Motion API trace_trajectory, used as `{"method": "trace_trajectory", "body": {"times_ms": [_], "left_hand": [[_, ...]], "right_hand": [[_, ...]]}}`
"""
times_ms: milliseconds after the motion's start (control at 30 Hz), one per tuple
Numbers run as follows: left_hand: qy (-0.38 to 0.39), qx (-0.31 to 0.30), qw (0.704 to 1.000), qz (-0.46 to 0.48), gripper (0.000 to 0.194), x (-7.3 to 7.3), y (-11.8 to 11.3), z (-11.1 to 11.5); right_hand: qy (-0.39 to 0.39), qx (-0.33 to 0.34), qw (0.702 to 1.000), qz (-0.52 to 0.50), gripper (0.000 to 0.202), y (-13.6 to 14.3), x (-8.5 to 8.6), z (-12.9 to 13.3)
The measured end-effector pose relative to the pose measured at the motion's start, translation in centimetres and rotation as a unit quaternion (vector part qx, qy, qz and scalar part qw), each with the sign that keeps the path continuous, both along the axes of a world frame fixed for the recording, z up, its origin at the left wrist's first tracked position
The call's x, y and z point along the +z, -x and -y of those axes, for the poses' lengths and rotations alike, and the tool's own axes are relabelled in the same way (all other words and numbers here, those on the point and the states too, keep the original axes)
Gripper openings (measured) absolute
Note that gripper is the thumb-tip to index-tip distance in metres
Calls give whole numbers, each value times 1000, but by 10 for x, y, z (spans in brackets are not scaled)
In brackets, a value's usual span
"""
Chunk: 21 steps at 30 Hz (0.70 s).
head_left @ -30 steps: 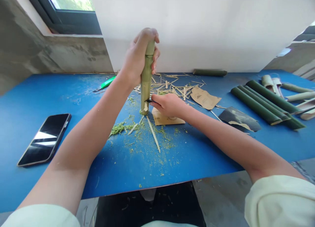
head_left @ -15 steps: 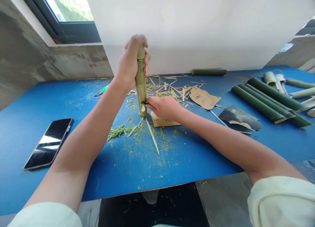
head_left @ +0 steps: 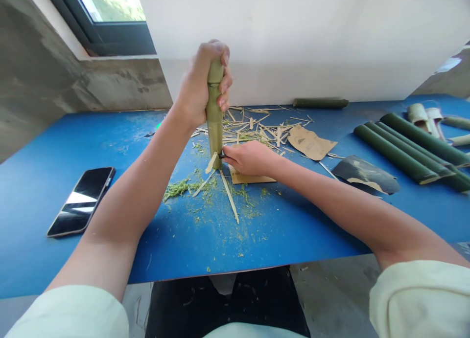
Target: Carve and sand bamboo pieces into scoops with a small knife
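Observation:
My left hand (head_left: 198, 86) is wrapped round the upper part of a pale green bamboo tube (head_left: 214, 110), held upright with its lower end at the tabletop. Low on the tube's right side, my right hand (head_left: 251, 158) grips a small knife (head_left: 222, 156); only its dark blade shows, set against the bamboo, and the handle is hidden in the fist. A pale sliver (head_left: 211, 163) sticks out to the left from the cut near the bottom. Two thin bamboo strips (head_left: 229, 198) and green shavings (head_left: 178, 189) lie at the tube's foot.
On the blue table (head_left: 176, 250) a phone (head_left: 81, 201) lies at left. Behind the tube are scattered bamboo slivers (head_left: 253, 127). To the right are brown sandpaper (head_left: 310, 142), a curled dark sheet (head_left: 365, 174) and several green bamboo lengths (head_left: 398, 152). A white board (head_left: 275, 44) stands behind.
A pale sliver has peeled outward to the left at the tube's lower end, where the knife cuts. The whole view has shifted slightly. Both hands keep their hold.

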<state>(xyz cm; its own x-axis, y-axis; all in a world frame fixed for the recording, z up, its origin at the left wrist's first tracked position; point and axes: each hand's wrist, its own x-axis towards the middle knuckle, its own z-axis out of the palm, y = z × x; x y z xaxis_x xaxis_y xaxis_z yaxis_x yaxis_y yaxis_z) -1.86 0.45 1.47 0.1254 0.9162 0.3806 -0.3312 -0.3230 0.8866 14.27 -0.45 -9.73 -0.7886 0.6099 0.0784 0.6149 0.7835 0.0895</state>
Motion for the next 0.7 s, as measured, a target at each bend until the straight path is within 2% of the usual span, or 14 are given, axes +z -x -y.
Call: {"method": "trace_trajectory", "body": {"times_ms": [167,400,567,700], "left_hand": [[27,38,999,-4,28,1,0,1],[-3,53,998,34,29,-1,2,-2],[34,10,997,70,22,-2,0,-1],[-8,4,999,39,23,-3,1,0]], "right_hand": [[1,-2,1000,-8,44,2,0,1],[11,-22,1000,-17,45,1,-1,2],[25,5,1000,-12,44,0,-1,-1],[16,-4,999,-28,44,-2,-1,4]]}}
